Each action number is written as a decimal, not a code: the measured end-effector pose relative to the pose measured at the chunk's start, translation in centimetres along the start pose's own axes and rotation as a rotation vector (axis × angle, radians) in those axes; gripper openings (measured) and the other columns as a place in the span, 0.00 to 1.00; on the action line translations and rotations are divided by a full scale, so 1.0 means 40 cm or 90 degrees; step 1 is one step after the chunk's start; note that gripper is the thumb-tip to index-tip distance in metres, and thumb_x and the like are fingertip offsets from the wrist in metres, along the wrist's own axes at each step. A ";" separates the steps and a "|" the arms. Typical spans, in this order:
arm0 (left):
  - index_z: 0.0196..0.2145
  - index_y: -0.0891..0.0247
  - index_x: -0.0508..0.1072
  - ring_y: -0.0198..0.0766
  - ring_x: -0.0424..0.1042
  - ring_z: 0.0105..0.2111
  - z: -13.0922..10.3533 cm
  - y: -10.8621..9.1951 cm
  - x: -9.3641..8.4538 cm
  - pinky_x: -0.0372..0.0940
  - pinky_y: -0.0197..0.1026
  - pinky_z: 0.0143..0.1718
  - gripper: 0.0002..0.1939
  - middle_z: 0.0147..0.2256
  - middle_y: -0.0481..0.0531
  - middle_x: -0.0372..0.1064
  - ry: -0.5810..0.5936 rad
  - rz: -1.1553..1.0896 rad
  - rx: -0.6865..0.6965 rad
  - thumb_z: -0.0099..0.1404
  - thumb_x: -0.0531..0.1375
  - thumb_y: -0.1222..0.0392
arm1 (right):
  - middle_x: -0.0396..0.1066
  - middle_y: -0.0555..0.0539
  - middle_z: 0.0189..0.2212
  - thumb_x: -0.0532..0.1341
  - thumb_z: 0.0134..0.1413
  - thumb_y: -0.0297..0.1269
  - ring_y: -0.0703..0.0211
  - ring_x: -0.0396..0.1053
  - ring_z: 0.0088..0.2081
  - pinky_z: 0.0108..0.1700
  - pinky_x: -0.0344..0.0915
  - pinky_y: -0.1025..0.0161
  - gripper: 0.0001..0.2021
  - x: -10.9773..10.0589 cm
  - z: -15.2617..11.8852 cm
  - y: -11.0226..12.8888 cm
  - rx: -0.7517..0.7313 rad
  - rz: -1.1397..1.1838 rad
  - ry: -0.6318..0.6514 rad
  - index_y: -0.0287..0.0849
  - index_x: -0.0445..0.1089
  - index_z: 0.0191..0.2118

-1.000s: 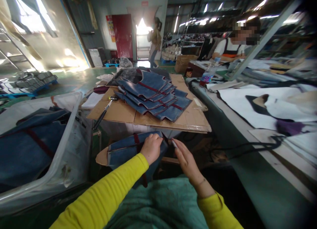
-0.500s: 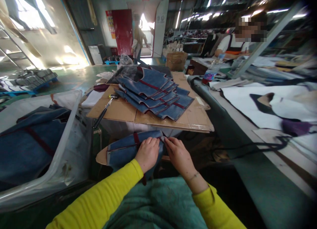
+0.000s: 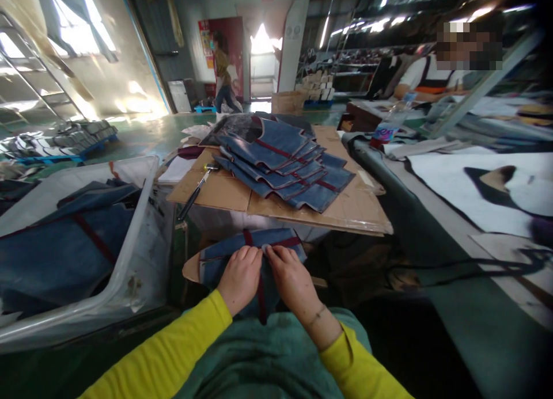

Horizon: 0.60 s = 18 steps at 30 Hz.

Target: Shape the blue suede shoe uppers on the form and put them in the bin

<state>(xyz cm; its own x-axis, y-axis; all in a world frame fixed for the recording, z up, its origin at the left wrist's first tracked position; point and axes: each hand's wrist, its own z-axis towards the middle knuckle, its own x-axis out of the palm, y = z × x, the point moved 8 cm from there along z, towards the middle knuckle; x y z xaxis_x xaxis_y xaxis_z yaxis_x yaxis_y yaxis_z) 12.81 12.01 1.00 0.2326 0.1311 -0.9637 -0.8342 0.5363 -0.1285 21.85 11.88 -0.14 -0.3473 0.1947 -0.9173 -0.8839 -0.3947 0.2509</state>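
Observation:
Before my lap, a blue leather-like piece (image 3: 276, 238) with dark red strips lies draped over a narrow tan board (image 3: 191, 268), whose rounded end sticks out on the left. My left hand (image 3: 242, 275) has its fingers curled and pressed together on the piece's seam. Beside it, the fingertips of my right hand (image 3: 290, 278) pinch the same seam, almost touching the left fingers. A small pale bit shows between the fingertips; I cannot make out what it is. The fingers cover the part of the seam they hold.
A cardboard sheet (image 3: 358, 212) ahead bears a stack of blue pieces (image 3: 280, 163) and a hammer (image 3: 196, 192). A white plastic bin (image 3: 151, 215) with more blue pieces stands at left. On the right, a long table (image 3: 415, 226) carries white sheets and a bottle (image 3: 386, 125); a person sits behind.
Both hands have slid left along the seam, uncovering more of the piece's right end. My view has turned slightly left. A person in the background has walked left, past the doorway.

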 end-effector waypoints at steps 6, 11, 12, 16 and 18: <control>0.55 0.66 0.61 0.47 0.61 0.52 -0.075 0.038 -0.019 0.57 0.51 0.55 0.19 0.52 0.58 0.64 -0.047 0.014 -0.014 0.67 0.48 0.65 | 0.66 0.40 0.45 0.50 0.60 0.27 0.55 0.63 0.44 0.45 0.66 0.59 0.18 0.003 0.016 0.038 -0.037 0.027 0.008 0.37 0.63 0.54; 0.59 0.69 0.56 0.46 0.50 0.61 -0.123 0.035 -0.008 0.51 0.50 0.59 0.23 0.60 0.59 0.54 -0.047 0.045 0.008 0.67 0.47 0.64 | 0.67 0.41 0.44 0.49 0.61 0.29 0.57 0.64 0.44 0.48 0.65 0.59 0.16 -0.008 0.026 0.033 -0.077 0.127 0.030 0.37 0.66 0.52; 0.60 0.69 0.56 0.46 0.48 0.62 -0.130 0.034 -0.003 0.51 0.49 0.59 0.23 0.61 0.59 0.53 -0.042 0.048 0.011 0.67 0.47 0.64 | 0.68 0.41 0.44 0.49 0.62 0.30 0.57 0.65 0.44 0.48 0.65 0.59 0.16 -0.010 0.028 0.032 -0.079 0.143 0.037 0.37 0.66 0.51; 0.60 0.69 0.55 0.45 0.47 0.62 -0.149 0.035 0.007 0.52 0.49 0.59 0.24 0.62 0.58 0.51 -0.030 0.046 0.001 0.68 0.48 0.63 | 0.68 0.40 0.44 0.49 0.62 0.32 0.57 0.65 0.45 0.48 0.66 0.58 0.16 -0.016 0.034 0.035 -0.095 0.173 0.071 0.38 0.67 0.51; 0.59 0.69 0.56 0.45 0.50 0.61 -0.153 0.039 0.004 0.53 0.48 0.57 0.23 0.61 0.58 0.53 -0.030 0.037 -0.014 0.68 0.48 0.63 | 0.68 0.40 0.44 0.49 0.62 0.33 0.57 0.66 0.46 0.48 0.66 0.58 0.16 -0.019 0.037 0.039 -0.107 0.177 0.089 0.39 0.67 0.51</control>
<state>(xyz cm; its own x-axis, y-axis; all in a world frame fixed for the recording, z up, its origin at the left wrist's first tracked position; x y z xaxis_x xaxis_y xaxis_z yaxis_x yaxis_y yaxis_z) 8.50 7.76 -0.78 0.2060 0.2017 -0.9575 -0.8579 0.5079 -0.0776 20.29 12.44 1.40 -0.5108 -0.0612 -0.8575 -0.6938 -0.5598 0.4532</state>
